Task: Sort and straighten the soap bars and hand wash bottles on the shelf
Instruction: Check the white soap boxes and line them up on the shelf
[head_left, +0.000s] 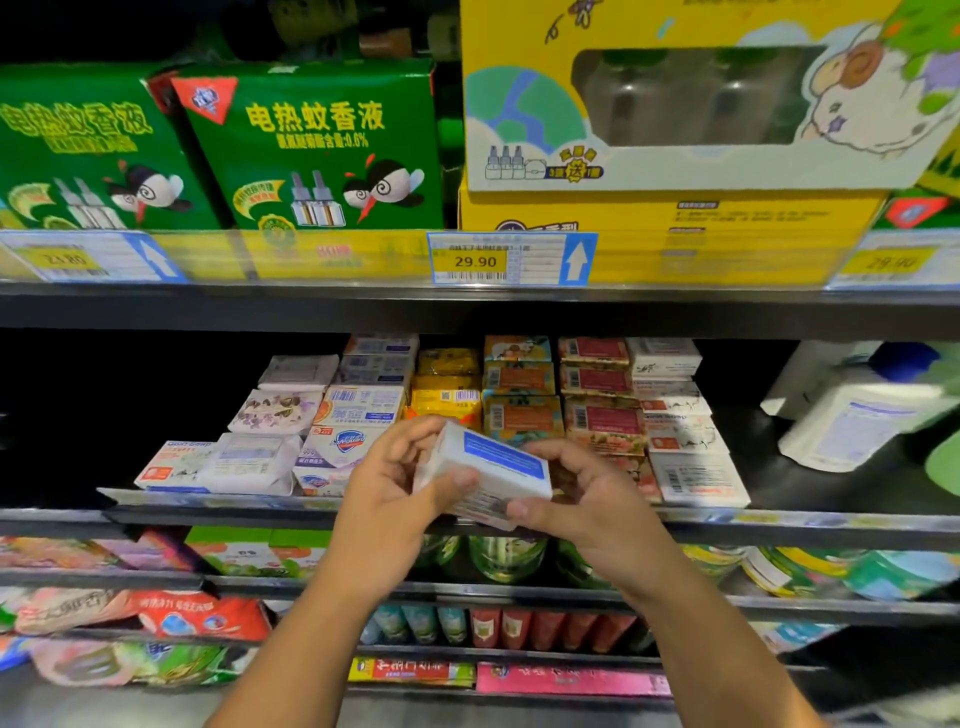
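A white soap box with a blue label (493, 465) is held tilted in front of the middle shelf. My left hand (400, 483) grips its left end, thumb on the front. My right hand (576, 493) grips its right end and underside. Behind it, rows of soap bars (519, 400) lie on the shelf (218, 512): white, yellow, orange and red packs in columns. A white hand wash bottle (857, 421) with a blue cap lies tilted at the shelf's right end.
Green mosquito-liquid boxes (311, 145) and a yellow box (675, 104) stand on the shelf above, with a 29.90 price tag (511, 258). Lower shelves hold pouches, jars and packets (197, 618). The left part of the soap shelf is dark.
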